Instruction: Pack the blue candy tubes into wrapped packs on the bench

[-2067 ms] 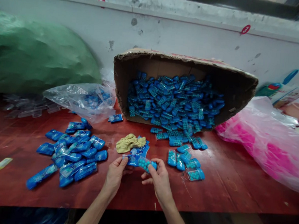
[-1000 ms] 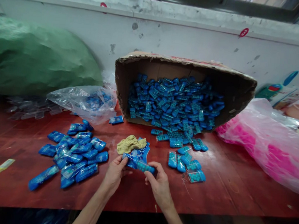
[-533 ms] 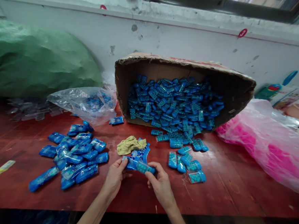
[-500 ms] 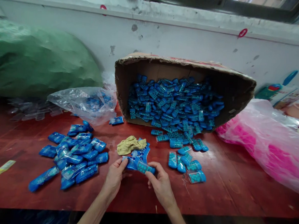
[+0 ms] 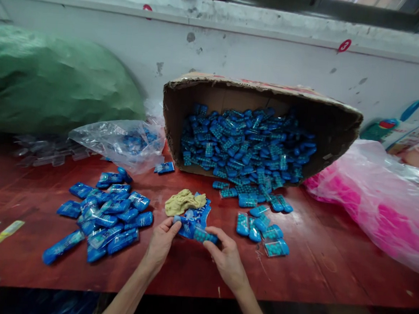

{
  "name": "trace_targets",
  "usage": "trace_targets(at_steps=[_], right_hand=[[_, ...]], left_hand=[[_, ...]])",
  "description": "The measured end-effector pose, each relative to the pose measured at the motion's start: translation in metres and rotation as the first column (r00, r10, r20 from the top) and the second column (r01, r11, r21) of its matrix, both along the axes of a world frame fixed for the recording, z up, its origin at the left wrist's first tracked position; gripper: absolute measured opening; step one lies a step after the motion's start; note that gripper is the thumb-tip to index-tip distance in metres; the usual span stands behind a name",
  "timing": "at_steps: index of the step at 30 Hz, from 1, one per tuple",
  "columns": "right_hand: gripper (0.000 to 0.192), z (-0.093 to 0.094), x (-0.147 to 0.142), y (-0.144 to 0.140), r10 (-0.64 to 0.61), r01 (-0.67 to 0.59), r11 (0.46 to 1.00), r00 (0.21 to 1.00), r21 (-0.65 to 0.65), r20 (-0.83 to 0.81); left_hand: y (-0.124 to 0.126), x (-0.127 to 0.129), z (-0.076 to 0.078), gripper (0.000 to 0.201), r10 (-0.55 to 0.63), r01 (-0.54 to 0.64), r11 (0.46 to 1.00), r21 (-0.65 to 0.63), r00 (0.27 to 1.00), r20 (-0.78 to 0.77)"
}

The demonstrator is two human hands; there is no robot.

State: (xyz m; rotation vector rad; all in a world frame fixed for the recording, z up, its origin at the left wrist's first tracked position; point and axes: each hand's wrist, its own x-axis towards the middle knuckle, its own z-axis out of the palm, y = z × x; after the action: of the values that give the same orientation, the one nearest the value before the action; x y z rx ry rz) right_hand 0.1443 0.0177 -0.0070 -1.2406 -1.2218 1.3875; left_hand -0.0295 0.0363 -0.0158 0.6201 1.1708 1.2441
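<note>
My left hand [image 5: 161, 242] is closed, thumb against fingers, on the end of a blue printed sleeve [image 5: 186, 228]. Between the thumb and fingers of my right hand [image 5: 228, 259] is a small blue case with turquoise beads [image 5: 202, 235], lying lengthwise against the sleeve's right end. Whether the case is partly inside the sleeve, I cannot tell. Just beyond my fingers, a yellowish putty-like lump [image 5: 182, 203] rests on several flat blue sleeves [image 5: 202, 215]. To the left lies a pile of blue printed packets [image 5: 108, 212]; to the right are several loose beaded cases [image 5: 262, 223].
A cardboard box [image 5: 174, 121] on its side spills many beaded cases onto the red table [image 5: 313, 264]. A clear bag [image 5: 99, 137] and a large green sack [image 5: 56, 84] stand left. Pink-filled plastic [image 5: 374, 202] lies right. A yellow-handled strip [image 5: 6, 233] is near the left edge.
The left end of the sleeve has tilted, and my left fingers have shifted slightly on it. My right hand keeps hold of the beaded case. The whole view has shifted a little.
</note>
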Motion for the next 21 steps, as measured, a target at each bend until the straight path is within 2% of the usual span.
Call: trace_targets(at_steps=[5,9,11,13,14,16,19,21], right_hand=[[0.028,0.001,0.001,0.0,0.009,-0.009,1.0,0.998,0.002,0.056],[0.026,0.004,0.002,0.003,-0.008,-0.012,0.991,0.989,0.132,0.146],[0.026,0.005,0.005,0.003,-0.013,-0.012,0.988,0.987,0.154,0.163],[0.033,0.001,0.009,0.002,0.002,-0.01,0.999,0.987,0.05,0.16],[0.038,-0.003,0.011,0.002,0.029,-0.018,0.998,0.985,-0.065,0.17],[0.044,-0.011,0.016,0.005,0.078,-0.05,0.983,0.985,-0.174,0.155],[0.041,-0.02,0.023,0.012,0.085,-0.06,0.987,0.983,-0.151,0.164],[0.036,-0.022,0.026,0.015,0.075,-0.055,0.992,0.979,-0.11,0.188]], left_hand=[[0.001,0.002,0.0,0.032,0.065,-0.065,0.998,0.002,0.998,-0.014],[-0.002,0.005,-0.004,0.028,0.055,-0.054,0.998,0.014,0.998,-0.042],[-0.006,0.006,-0.002,0.027,0.044,-0.042,0.999,0.022,0.996,-0.072],[-0.01,0.009,0.002,0.028,0.03,-0.026,0.999,0.038,0.993,-0.114],[-0.011,0.01,0.003,0.028,0.046,-0.041,0.998,0.041,0.989,-0.138],[-0.012,0.012,0.004,0.029,0.09,-0.083,0.996,0.044,0.979,-0.182],[-0.01,0.017,-0.001,0.029,0.116,-0.106,0.993,0.057,0.972,-0.206],[-0.009,0.021,-0.007,0.028,0.099,-0.095,0.995,0.042,0.987,-0.124]])
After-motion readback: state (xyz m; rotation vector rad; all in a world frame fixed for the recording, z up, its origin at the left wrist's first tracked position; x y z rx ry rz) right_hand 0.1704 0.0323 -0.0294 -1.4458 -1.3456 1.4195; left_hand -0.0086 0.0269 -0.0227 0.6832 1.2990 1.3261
